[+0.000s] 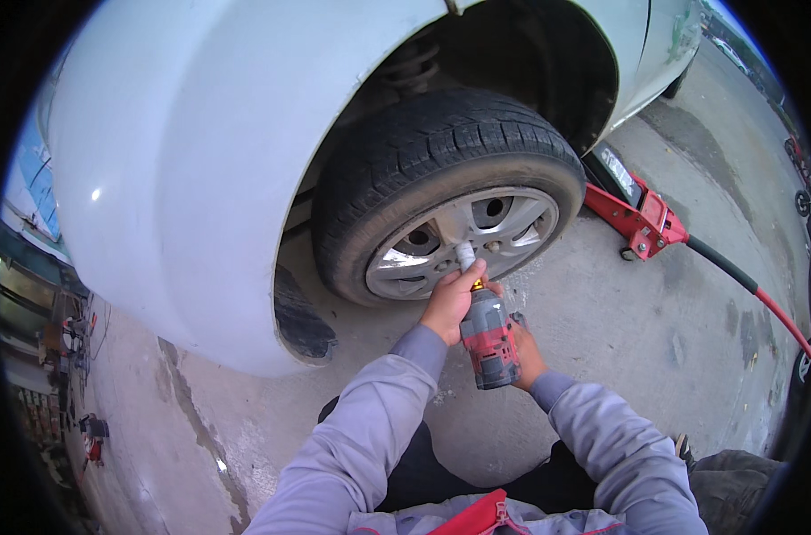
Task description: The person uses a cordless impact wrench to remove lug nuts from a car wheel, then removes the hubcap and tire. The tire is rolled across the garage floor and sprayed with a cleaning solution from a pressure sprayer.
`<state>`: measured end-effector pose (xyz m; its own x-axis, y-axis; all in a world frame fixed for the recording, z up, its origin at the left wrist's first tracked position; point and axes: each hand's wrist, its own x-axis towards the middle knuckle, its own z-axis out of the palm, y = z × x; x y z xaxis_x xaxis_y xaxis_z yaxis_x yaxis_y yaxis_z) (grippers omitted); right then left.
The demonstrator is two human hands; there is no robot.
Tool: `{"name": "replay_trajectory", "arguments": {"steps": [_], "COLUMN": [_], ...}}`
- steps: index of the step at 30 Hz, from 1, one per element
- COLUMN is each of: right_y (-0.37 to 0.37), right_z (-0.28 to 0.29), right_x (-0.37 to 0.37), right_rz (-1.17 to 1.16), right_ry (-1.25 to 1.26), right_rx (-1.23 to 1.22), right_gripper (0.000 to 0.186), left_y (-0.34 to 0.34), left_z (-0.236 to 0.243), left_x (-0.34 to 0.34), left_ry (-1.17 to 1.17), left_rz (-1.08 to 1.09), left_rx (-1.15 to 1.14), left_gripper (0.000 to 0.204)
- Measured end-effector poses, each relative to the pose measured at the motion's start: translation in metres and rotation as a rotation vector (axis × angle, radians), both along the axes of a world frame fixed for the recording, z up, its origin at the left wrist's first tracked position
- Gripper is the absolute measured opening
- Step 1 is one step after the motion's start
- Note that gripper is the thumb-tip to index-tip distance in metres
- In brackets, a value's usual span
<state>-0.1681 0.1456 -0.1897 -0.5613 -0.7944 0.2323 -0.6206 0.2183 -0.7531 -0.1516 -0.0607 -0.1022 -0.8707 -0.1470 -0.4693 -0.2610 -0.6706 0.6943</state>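
Head view shows both hands (452, 303) closed around an impact wrench (490, 343), red jack (648, 226) beside the wheel (455, 214).

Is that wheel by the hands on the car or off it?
On, it appears: the wheel sits in the wheel arch, with a grey socket near its centre. Whether it is tight, I cannot tell.

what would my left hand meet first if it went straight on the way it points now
Most likely the silver wheel, near its centre: the left hand grips the front of the impact wrench, whose socket points there. The gap is hard to judge.
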Motion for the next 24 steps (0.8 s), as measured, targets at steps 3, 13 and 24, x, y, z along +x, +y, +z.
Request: {"name": "replay_trajectory", "arguments": {"steps": [3, 13, 24], "right_y": [0.002, 0.012, 0.016], "right_z": [-0.001, 0.052, 0.113], "right_x": [0.001, -0.012, -0.028], "right_rz": [-0.003, -0.135, -0.194], "right_ry": [0.013, 0.101, 0.445], "right_rx": [-0.023, 0.295, 0.305], "right_gripper": [0.041, 0.04, 0.039], "left_y": [0.001, -0.002, 0.007], "left_z": [-0.004, -0.015, -0.004], "left_x": [-0.001, 0.004, 0.001], "left_ry": [-0.033, 0.136, 0.081], "left_rz": [0.006, -0.024, -0.035], "left_rx": [-0.088, 0.315, 0.289], "left_gripper": [0.032, 0.045, 0.045]}}
